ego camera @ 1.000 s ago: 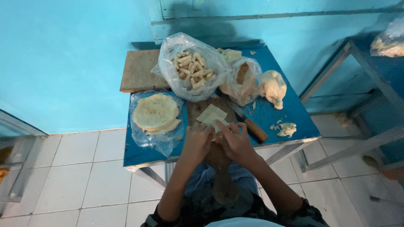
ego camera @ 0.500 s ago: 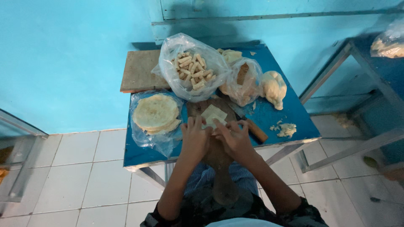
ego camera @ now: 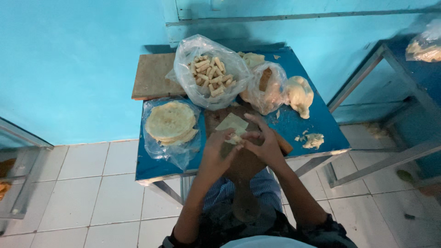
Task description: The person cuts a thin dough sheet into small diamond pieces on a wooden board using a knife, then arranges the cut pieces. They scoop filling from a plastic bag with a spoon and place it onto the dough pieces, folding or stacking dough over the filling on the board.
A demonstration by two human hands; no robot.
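1. A pale, thin dough sheet (ego camera: 233, 124) lies on the dark wooden board (ego camera: 219, 120) on the blue tabletop (ego camera: 317, 120).
2. Left hand (ego camera: 219, 151) and right hand (ego camera: 262, 142) fingers pinch its near edge.
3. That edge is partly hidden beneath the fingers.

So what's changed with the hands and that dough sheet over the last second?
Little has moved. Both hands have closed in on the near corner of the pale dough sheet: the left hand and right hand now pinch it together, folding that edge up, where a second ago they lay flatter on it. The bag of rolled pieces, the stack of flat rounds and the dough lump stayed put.
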